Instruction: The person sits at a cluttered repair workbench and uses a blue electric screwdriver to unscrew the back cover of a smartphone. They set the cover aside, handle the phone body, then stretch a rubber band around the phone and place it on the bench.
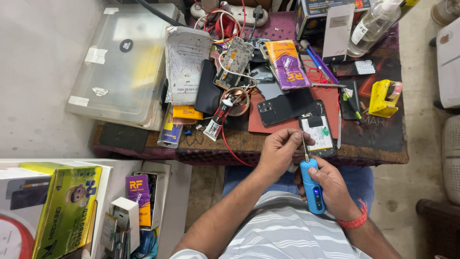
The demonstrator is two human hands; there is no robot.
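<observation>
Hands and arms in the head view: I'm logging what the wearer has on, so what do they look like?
Both forearms are bare, with no gloves or long sleeves. The right hand has a red thread band tied round its wrist. The left hand wears nothing visible. A grey and white striped shirt covers the torso.

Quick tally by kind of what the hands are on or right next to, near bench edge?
Blue electric screwdriver, in right hand: 1
Opened phone, by left hand: 1
Dark phone back cover: 1
Total: 3
</observation>
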